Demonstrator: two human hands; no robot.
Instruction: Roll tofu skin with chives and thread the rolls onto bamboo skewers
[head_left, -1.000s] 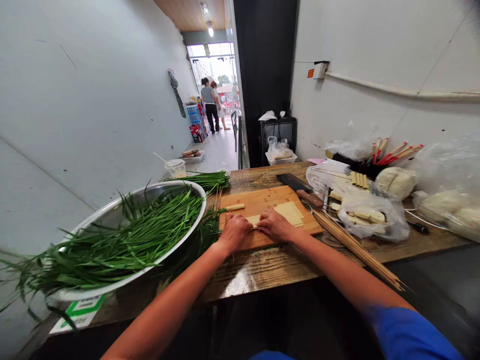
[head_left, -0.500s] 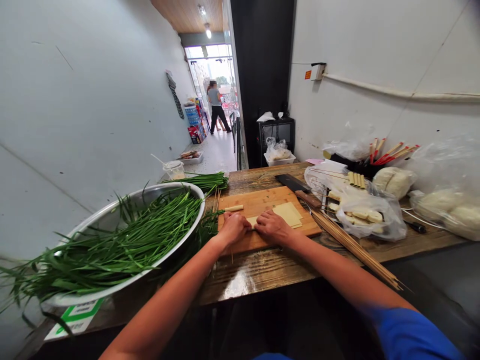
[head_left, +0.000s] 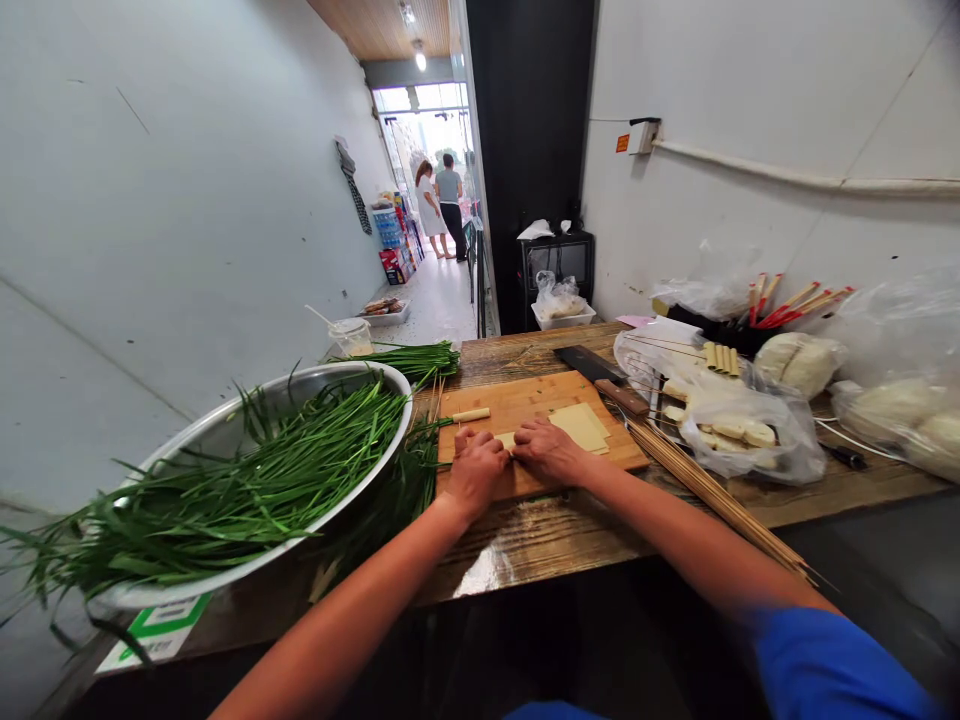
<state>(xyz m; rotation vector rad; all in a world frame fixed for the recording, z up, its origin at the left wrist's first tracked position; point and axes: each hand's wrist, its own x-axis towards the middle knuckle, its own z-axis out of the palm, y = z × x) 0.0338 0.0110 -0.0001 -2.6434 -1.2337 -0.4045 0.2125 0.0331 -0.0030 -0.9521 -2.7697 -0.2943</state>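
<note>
My left hand (head_left: pixel 478 465) and my right hand (head_left: pixel 550 450) are close together over a wooden cutting board (head_left: pixel 517 390). Their fingers are closed on a small pale yellow tofu sheet (head_left: pixel 507 440), mostly covered by the fingers. Above my left hand lies a rolled tofu sheet (head_left: pixel 471 414) with a skewer at it. Beside my right hand is a stack of flat square tofu sheets (head_left: pixel 581 427). A cleaver (head_left: pixel 626 397) with a brown handle rests at the board's right edge, and a bundle of bamboo skewers (head_left: pixel 709 490) lies right of the board.
On the left a big metal basin (head_left: pixel 401 430) is heaped with green chives (head_left: pixel 277 480), and more chives lie behind it. Plastic bags with pale food (head_left: pixel 739 435) crowd the wooden table's right side. A plastic cup (head_left: pixel 351 338) stands at the back. Two people stand by the far doorway.
My left hand has shifted slightly toward my right hand and turned a little, its knuckles higher. My right hand stays nearly in place. Both people in the doorway now stand side by side.
</note>
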